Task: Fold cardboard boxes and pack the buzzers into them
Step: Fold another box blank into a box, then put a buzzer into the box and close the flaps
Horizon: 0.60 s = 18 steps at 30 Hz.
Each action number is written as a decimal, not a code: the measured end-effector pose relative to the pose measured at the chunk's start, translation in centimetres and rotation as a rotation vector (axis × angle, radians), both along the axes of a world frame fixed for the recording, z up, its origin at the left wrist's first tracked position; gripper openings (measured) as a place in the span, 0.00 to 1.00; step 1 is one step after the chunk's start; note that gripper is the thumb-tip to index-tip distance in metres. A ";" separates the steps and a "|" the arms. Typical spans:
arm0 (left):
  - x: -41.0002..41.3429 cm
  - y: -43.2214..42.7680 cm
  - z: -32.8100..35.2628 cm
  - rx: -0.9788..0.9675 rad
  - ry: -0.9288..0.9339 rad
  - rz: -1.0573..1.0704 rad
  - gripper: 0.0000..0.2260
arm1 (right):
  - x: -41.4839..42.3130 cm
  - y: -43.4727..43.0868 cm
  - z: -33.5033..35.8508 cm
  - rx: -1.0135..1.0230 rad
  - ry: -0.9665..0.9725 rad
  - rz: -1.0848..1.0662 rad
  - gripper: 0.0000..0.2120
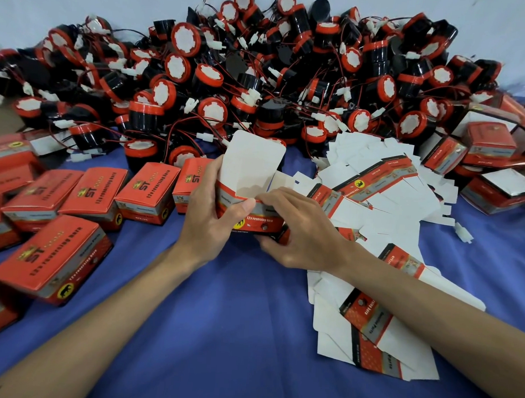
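Holding position: one red-printed, white-lined cardboard box (250, 174), half erected, is held upright just above the blue cloth table cover (236, 317). It sits mid-view, directly in front of the buzzer heap. Its tall white lid flap stands open; whether anything lies inside cannot be told.

Grip, left hand (207, 220): wrapped round the box's left wall, thumb pressed on the printed front.
Grip, right hand (299, 227): fingers curled over the front rim, thumb under the base.

Handling, judged: the thin card is very light, creases readily and would crush under a hard squeeze. It is best held by the side walls near the folds, leaving the flaps free.

Stock:
- Black cylindrical plastic buzzers (259, 79) with red caps, thin wires and white plugs, heaped behind the box. The wires look likely to snag, so lift by the body.
- Flat white-backed box blanks (383, 203), to the right.
- Closed red boxes (148, 192), to the left.

Lettering:
- Held box: "12v reversing horn".
- Closed boxes: "ST" logo, "Genuine Parts", and a yellow disc with a black animal.
- Smaller print is unreadable.
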<state>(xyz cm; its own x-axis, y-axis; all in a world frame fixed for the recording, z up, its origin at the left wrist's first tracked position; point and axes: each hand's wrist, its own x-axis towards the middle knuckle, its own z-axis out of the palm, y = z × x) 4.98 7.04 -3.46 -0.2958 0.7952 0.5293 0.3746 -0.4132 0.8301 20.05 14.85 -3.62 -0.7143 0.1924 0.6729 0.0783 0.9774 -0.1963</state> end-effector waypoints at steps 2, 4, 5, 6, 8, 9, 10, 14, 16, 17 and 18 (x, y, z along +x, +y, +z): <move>0.0 0.0 0.0 -0.005 0.000 0.002 0.25 | 0.0 0.0 -0.1 0.001 0.003 0.003 0.21; -0.1 0.0 -0.1 -0.010 -0.001 0.004 0.26 | -0.1 0.0 -0.1 -0.009 0.001 0.008 0.21; 0.0 0.0 -0.1 -0.010 0.001 0.006 0.26 | -0.1 0.0 0.0 -0.017 0.005 0.021 0.21; -0.1 0.0 -0.1 -0.011 0.004 0.009 0.27 | 0.0 0.1 0.1 -0.030 0.015 0.047 0.21; -0.1 0.0 0.0 -0.011 0.013 0.018 0.28 | 0.2 0.2 0.4 -0.067 0.089 0.103 0.22; -0.2 0.0 0.0 -0.014 0.025 0.031 0.28 | 0.2 0.3 0.6 -0.092 0.167 0.091 0.24; -0.3 0.0 0.1 -0.016 0.049 0.052 0.28 | 0.1 0.3 0.7 -0.127 0.270 0.039 0.24; -1.4 -0.1 0.1 -0.034 0.236 0.164 0.28 | -0.6 2.0 1.3 -0.377 0.349 -0.269 0.24; -2.0 -0.2 0.1 -0.039 0.299 0.190 0.28 | -0.8 3.7 1.5 -0.421 -0.025 -0.320 0.24; -2.2 -0.2 0.2 -0.039 0.312 0.189 0.28 | -0.9 4.5 1.6 -0.409 -0.212 -0.332 0.25; -2.4 -0.2 0.2 -0.038 0.326 0.184 0.29 | -1.1 5.0 1.7 -0.370 -0.352 -0.351 0.27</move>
<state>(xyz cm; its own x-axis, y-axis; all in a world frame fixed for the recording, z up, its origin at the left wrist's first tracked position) 2.53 6.83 -3.31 -0.2560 0.7656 0.5902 0.6868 -0.2856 0.6683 18.91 19.82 -1.89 -0.7334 0.6314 0.2521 0.5042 0.7538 -0.4214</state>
